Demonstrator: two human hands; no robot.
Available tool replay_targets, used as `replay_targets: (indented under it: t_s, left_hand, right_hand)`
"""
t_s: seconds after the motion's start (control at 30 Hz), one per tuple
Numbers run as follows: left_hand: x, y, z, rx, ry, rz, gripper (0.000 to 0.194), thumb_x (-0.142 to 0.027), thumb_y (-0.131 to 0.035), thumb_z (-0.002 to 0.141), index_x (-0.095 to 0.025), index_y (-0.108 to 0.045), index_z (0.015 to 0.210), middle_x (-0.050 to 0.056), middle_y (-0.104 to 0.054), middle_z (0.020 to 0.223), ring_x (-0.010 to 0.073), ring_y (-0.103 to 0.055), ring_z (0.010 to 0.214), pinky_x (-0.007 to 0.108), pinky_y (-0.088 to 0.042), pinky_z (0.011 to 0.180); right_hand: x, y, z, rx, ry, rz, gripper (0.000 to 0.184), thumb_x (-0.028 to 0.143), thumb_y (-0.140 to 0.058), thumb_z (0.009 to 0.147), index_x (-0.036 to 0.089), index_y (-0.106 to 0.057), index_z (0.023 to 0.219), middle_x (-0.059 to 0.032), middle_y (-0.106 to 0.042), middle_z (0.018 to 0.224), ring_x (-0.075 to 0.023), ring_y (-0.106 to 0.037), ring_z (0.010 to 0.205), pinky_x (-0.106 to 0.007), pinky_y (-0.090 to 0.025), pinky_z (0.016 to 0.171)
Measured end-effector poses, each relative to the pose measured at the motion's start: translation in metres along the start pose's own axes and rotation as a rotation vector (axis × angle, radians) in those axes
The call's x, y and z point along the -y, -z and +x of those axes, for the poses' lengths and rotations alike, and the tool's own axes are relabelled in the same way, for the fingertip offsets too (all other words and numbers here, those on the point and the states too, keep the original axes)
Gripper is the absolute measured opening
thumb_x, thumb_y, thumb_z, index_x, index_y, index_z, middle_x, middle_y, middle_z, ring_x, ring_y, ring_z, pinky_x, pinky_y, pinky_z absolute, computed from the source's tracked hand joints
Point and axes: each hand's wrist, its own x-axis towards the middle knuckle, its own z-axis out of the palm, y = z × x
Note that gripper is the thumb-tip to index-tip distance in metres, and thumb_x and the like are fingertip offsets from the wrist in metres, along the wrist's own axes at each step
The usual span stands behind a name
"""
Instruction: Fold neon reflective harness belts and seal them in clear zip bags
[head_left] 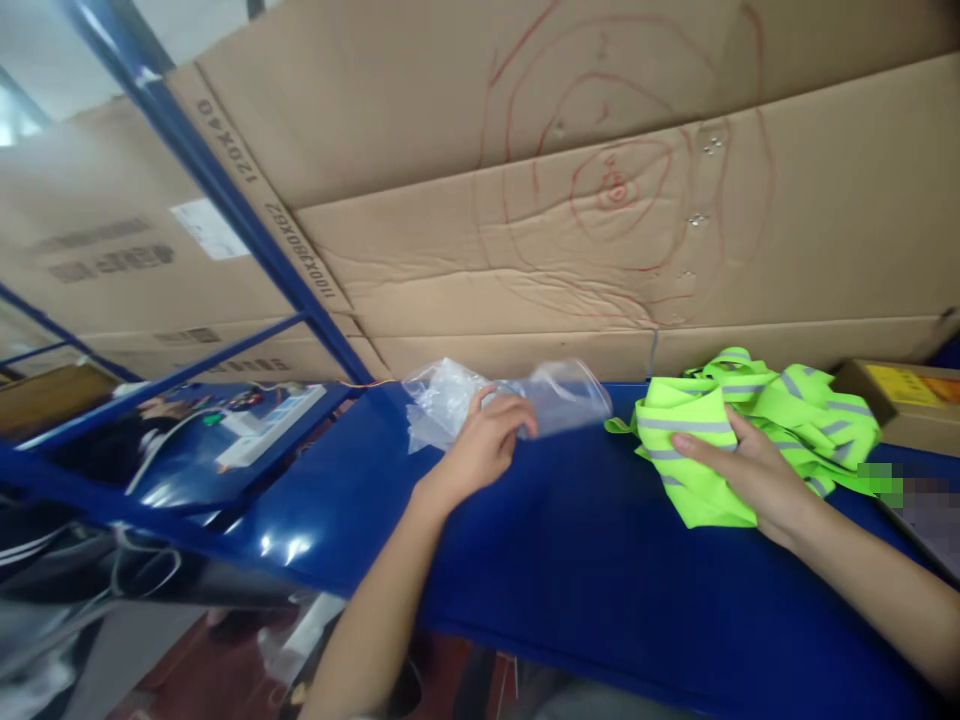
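Observation:
My right hand (pixel 761 480) is closed on a folded piece of neon-yellow fabric with grey reflective stripes (pixel 686 425), thumb on its near face. Behind and right of it, more striped neon fabric (pixel 795 410) lies heaped on the blue tabletop. My left hand (pixel 491 435) is at the clear plastic bags, fingers curled and pinched together on a clear plastic bag (pixel 570 395) that stretches out to the right, slightly blurred. Left of that hand, crumpled clear plastic bags (pixel 435 400) rest against the cardboard.
A large cardboard sheet (pixel 420 240) with red rings drawn on it stands behind the blue table (pixel 570 560). A blue metal frame (pixel 247 210) rises at left. To the right sits a cardboard box (pixel 907 405) with a yellow label. A white power strip (pixel 274 425) lies beyond the frame.

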Motion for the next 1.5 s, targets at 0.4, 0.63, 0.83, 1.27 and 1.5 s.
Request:
replay_targets:
  t_s: [0.4, 0.63, 0.83, 1.27, 1.5]
  left_hand:
    - [-0.056, 0.000, -0.023, 0.536, -0.093, -0.271, 0.054, -0.040, -0.079, 0.078, -0.027, -0.055, 0.125, 0.005, -0.065, 0.125, 0.0261, -0.065, 0.109, 0.033, -0.048, 0.091]
    - [-0.036, -0.001, -0.019, 0.631, 0.045, -0.389, 0.020, -0.034, -0.078, 0.080, -0.022, -0.066, 0.092, -0.002, -0.065, 0.078, 0.0164, -0.061, 0.072, 0.024, -0.038, 0.064]
    - [-0.054, -0.046, -0.007, 0.188, 0.198, -0.455, 0.002, -0.021, -0.056, 0.090, -0.020, -0.055, 0.091, -0.004, -0.055, 0.068, 0.0130, -0.052, 0.061, 0.024, -0.035, 0.059]
    - [-0.082, -0.062, -0.017, -0.235, 0.044, -0.508, 0.010, -0.012, -0.057, 0.086, -0.020, -0.060, 0.092, -0.009, -0.045, 0.062, 0.0061, -0.045, 0.052, 0.017, -0.038, 0.053]
    - [-0.089, -0.064, -0.024, -0.390, -0.161, -0.336, 0.013, -0.008, -0.062, 0.085, -0.020, -0.064, 0.090, -0.009, -0.050, 0.060, 0.0041, -0.045, 0.049, 0.016, -0.038, 0.053]
  right_hand:
    - [0.014, 0.017, -0.008, 0.237, -0.152, -0.142, 0.077, 0.051, -0.091, 0.068, 0.026, -0.066, 0.136, -0.0068, -0.073, 0.131, -0.0338, -0.069, 0.121, -0.040, -0.061, 0.098]
    - [0.021, 0.009, -0.026, 0.553, -0.222, 0.053, 0.073, 0.042, -0.094, 0.065, 0.023, -0.069, 0.130, -0.0059, -0.077, 0.121, -0.0280, -0.074, 0.109, -0.036, -0.060, 0.093]
    - [0.017, -0.009, -0.037, 0.792, -0.218, 0.106, 0.063, 0.038, -0.091, 0.071, 0.024, -0.068, 0.128, -0.0045, -0.078, 0.116, -0.0239, -0.074, 0.101, -0.032, -0.059, 0.084]
    - [-0.002, -0.035, -0.038, 0.725, -0.024, -0.199, 0.052, 0.033, -0.084, 0.074, 0.024, -0.068, 0.123, -0.0005, -0.076, 0.114, -0.0263, -0.070, 0.103, -0.033, -0.054, 0.085]
    - [-0.009, -0.035, -0.033, 0.520, 0.032, -0.411, 0.034, 0.037, -0.079, 0.077, 0.019, -0.069, 0.105, -0.0045, -0.077, 0.099, -0.0273, -0.071, 0.092, -0.034, -0.052, 0.079]
